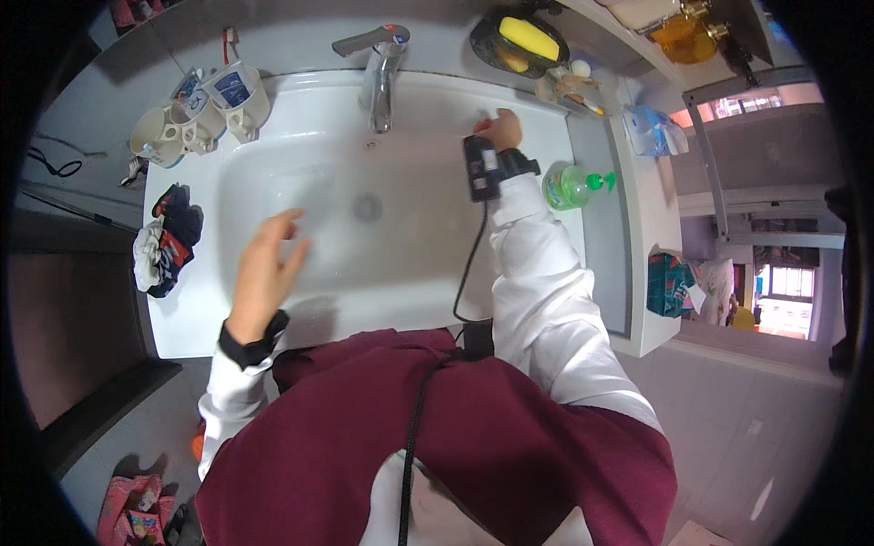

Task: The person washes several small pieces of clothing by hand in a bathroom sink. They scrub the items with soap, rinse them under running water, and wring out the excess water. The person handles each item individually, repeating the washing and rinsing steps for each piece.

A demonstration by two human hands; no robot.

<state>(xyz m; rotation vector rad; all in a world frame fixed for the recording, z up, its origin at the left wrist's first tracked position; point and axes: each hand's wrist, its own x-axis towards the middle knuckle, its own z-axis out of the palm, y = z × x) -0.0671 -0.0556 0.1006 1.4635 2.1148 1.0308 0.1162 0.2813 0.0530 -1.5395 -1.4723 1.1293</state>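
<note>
Over the left part of the white sink basin [319, 246], my left hand [264, 273] hovers with fingers apart and nothing in it. My right hand [503, 130] is at the sink's back right corner, its fingers curled in. Whatever it may hold is too small and hidden to make out; a reddish spot shows at the fingertips. A black device [482, 169] with a cable is strapped at my right wrist. Nearest that wrist stands a green pump soap bottle [564, 187]. The faucet [381, 86] rises at the back middle, above the drain [367, 208].
Several cups [196, 123] with toothbrush things stand at the back left. A bundle of dark and white cloth [169, 241] lies on the left rim. A black soap dish [487, 41] with a yellow bar [529, 39] is at the back right. A white shelf [642, 273] borders the right side.
</note>
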